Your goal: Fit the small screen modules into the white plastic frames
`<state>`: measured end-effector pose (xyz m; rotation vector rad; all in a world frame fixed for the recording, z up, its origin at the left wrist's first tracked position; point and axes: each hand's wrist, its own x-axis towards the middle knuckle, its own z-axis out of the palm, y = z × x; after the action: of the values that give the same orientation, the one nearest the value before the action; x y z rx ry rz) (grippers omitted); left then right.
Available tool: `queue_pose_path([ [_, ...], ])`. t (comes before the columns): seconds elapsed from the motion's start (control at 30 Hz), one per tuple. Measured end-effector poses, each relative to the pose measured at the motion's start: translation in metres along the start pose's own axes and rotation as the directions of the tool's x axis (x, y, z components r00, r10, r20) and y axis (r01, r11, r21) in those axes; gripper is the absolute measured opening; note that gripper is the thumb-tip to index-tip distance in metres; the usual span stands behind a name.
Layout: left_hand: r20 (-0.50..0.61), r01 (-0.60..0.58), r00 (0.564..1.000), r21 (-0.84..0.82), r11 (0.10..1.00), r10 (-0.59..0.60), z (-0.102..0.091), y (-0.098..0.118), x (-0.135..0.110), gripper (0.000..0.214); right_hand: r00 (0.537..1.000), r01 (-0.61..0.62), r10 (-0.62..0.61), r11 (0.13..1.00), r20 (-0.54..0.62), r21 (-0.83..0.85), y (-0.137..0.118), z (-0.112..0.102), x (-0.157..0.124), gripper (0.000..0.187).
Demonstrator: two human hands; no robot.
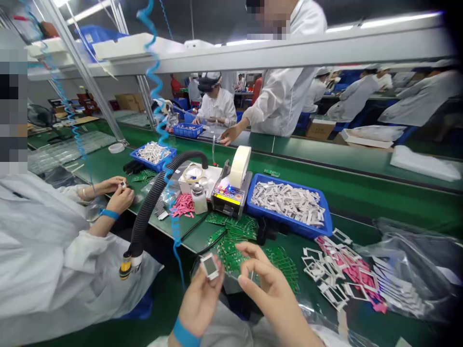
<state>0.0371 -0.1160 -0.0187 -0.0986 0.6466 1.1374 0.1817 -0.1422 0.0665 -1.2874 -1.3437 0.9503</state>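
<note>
One white-framed piece (210,266), seemingly assembled at least in part, sits pinched in the left hand (197,299). The right hand (273,286) curls just beside it, though I cannot tell whether it grips something thin. Many green boards (282,265), pink pieces (353,271) and white parts (285,200) in the blue tray (328,224) remain loose.

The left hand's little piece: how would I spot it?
Along the near edge of the green bench, find the camera wearer's left hand, blue band at its wrist. It holds a small white-framed piece; unlike the open white frames at right, its middle is a grey panel.
</note>
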Motion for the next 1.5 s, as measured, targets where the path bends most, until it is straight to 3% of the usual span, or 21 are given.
queue_pose_path([
  [0.1,0.131,0.085,0.987,0.094,0.992,-0.097,0.043,-0.021,-0.018,0.012,0.99,0.139,-0.138,0.978,0.018,-0.157,-0.002,-0.004,-0.01,0.015],
  [0.23,0.226,0.08,0.966,0.202,0.976,-0.126,0.066,-0.029,-0.033,0.023,0.971,0.211,-0.234,0.932,-0.042,-0.295,-0.01,-0.012,-0.014,0.014],
  [0.37,0.227,0.065,0.966,0.243,0.968,-0.122,0.067,-0.032,-0.036,0.028,0.961,0.201,-0.257,0.904,-0.104,-0.378,-0.012,-0.02,-0.01,0.016],
  [0.9,0.212,0.102,0.967,0.195,0.975,-0.144,0.073,-0.035,-0.031,0.022,0.969,0.067,-0.135,0.95,-0.208,-0.305,-0.005,-0.027,0.002,0.016],
  [1.0,0.184,0.089,0.975,0.207,0.974,-0.128,0.072,-0.036,-0.03,0.019,0.962,0.088,-0.175,0.925,-0.208,-0.371,-0.002,-0.026,0.004,0.016],
  [1.1,0.163,0.066,0.981,0.214,0.975,-0.102,0.07,-0.035,-0.028,0.015,0.93,0.129,-0.285,0.844,-0.231,-0.52,0.004,-0.023,0.005,0.008],
  [1.17,0.142,0.061,0.985,0.217,0.974,-0.094,0.069,-0.033,-0.027,0.012,0.889,0.237,-0.433,0.713,-0.148,-0.66,0.009,-0.02,0.003,0.013],
  [1.23,0.074,0.112,0.988,0.229,0.967,-0.132,0.068,-0.028,-0.026,0.011,0.837,0.415,-0.537,0.506,0.101,-0.756,0.013,-0.017,-0.001,0.032],
  [1.3,-0.017,0.185,0.982,0.26,0.948,-0.187,0.067,-0.023,-0.026,0.012,0.795,0.555,-0.49,0.346,0.359,-0.756,0.016,-0.016,-0.008,0.049],
  [1.37,-0.034,0.189,0.982,0.324,0.927,-0.188,0.064,-0.018,-0.026,0.011,0.788,0.599,-0.411,0.334,0.459,-0.728,0.019,-0.018,-0.014,0.063],
  [1.43,0.049,0.139,0.983,0.435,0.889,-0.178,0.061,-0.014,-0.027,0.011,0.818,0.561,-0.413,0.416,0.402,-0.715,0.022,-0.024,-0.018,0.063],
  [1.5,0.138,0.124,0.961,0.556,0.822,-0.238,0.056,-0.012,-0.029,0.015,0.845,0.512,-0.449,0.523,0.291,-0.681,0.023,-0.031,-0.022,0.046],
])
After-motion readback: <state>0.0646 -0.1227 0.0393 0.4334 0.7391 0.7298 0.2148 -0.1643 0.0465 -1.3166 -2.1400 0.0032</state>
